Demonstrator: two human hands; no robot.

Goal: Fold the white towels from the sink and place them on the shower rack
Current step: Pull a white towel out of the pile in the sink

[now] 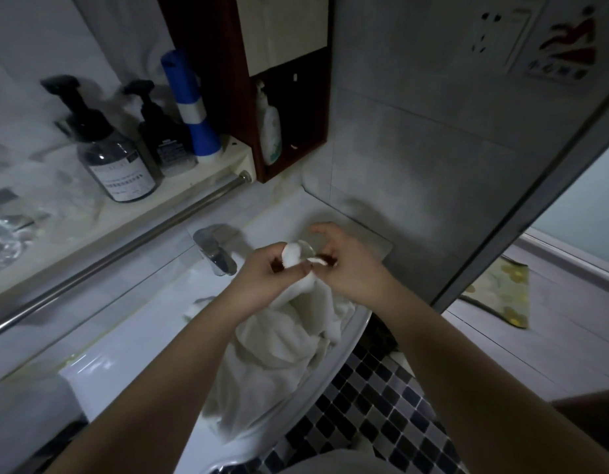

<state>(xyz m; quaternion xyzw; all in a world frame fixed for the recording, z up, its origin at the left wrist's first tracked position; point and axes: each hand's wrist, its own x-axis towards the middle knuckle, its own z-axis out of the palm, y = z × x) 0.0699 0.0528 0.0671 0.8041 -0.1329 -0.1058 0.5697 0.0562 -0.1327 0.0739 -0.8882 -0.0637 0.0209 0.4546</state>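
Dim, bluish, grainy light throughout. The towel [279,354] at centre is brightest. A soft shadow falls on the wall [416,200] at 1 o'clock. Wide-angle distortion bends the rail [125,254] at 9 o'clock, and the corners darken and blur.

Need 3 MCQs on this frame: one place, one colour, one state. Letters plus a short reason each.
1. Where does the towel hang?
A over the sink
B on a hook
C in a basket

2. The tall cylinder on the shelf is:
A red
B blue and white
C green

3. Left hand and right hand:
A both open
B both flat on the sink
C both pinch the towel

Key:
1 A, the towel drapes from the hands into the sink.
2 B, the cylinder is blue with a white band.
3 C, each hand pinches a towel corner.
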